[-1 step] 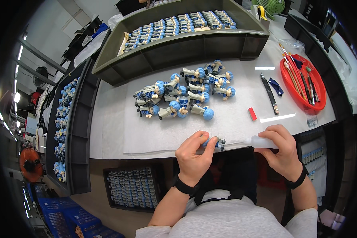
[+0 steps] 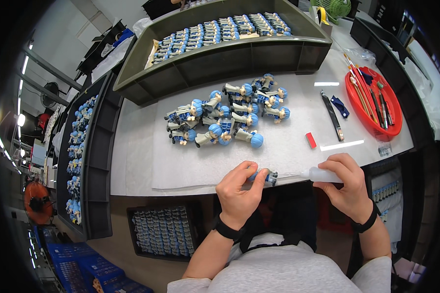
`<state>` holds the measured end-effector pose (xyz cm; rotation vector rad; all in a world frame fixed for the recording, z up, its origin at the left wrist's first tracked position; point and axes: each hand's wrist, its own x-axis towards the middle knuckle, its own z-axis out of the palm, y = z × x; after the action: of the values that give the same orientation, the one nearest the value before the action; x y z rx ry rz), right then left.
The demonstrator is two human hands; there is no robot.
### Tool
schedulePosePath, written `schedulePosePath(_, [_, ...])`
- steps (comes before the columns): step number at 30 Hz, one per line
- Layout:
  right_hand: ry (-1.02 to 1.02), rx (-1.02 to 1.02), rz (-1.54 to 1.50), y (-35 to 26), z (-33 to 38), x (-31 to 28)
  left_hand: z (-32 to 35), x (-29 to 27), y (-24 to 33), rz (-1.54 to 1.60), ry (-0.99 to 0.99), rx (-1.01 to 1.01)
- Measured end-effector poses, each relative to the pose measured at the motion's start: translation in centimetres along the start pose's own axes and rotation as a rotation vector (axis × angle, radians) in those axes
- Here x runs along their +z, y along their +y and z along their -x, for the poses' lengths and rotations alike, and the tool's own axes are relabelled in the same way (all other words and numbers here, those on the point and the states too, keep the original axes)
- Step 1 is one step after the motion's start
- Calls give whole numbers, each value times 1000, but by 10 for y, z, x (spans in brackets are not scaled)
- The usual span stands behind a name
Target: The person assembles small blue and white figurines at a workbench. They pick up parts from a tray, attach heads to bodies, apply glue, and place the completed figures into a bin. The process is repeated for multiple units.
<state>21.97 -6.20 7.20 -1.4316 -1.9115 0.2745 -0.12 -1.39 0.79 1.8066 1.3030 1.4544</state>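
Observation:
Near the table's front edge, my left hand [image 2: 240, 191] is closed round a small figurine [image 2: 271, 177], whose dark feet point right. Its head is hidden by my fingers. My right hand [image 2: 346, 180] grips a white squeeze bottle [image 2: 324, 175] with a long thin nozzle [image 2: 291, 174]. That nozzle points left and reaches to the figurine's feet; whether it touches them is too small to tell. Beyond my hands, a loose heap of blue-haired figurines [image 2: 239, 119] in pale coats lies on a white sheet [image 2: 181, 166].
A large dark-green crate [image 2: 230, 57] of lined-up figurines stands at the back. On the right are a red tray [image 2: 399, 119] of brushes, a black-handled cutter [image 2: 331, 115] and a red block [image 2: 311, 140]. Grey crates [image 2: 97, 161] flank the table's left; another figurine crate [image 2: 164, 232] sits below.

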Motion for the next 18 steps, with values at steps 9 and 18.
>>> schedulePosePath(9, [-11,-24,40,-2,-2,-2,1,0,0,-10,-11,-12])
schedulePosePath(18, [-31,-45,75,-4,-5,-5,1,1,0,-7,-13,-20])
